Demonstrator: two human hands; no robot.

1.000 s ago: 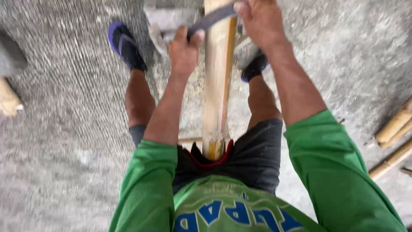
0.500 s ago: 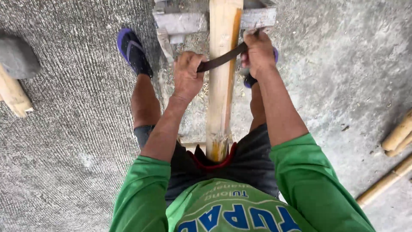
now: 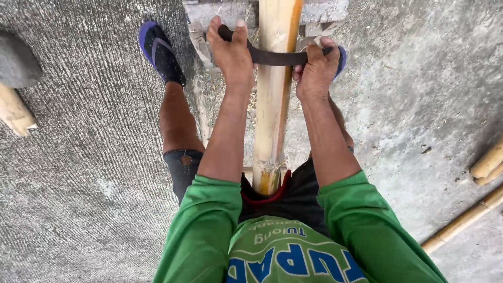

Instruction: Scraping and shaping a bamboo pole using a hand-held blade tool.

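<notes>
A pale yellow bamboo pole (image 3: 273,99) runs away from my waist between my legs, its far end resting on a grey wooden block (image 3: 325,10). A dark curved blade (image 3: 277,56) lies across the pole. My left hand (image 3: 230,52) grips the blade's left end and my right hand (image 3: 316,71) grips its right end. Both arms wear green sleeves.
My left foot in a blue and black shoe (image 3: 160,52) stands on the rough concrete floor (image 3: 84,183). More bamboo poles (image 3: 484,188) lie at the right edge. Another bamboo end (image 3: 14,112) and a grey object (image 3: 18,60) sit at the left edge.
Both hands have drawn the blade along the pole, from far up near the block toward me and then back out toward the block; the blade now lies level across the bamboo.
</notes>
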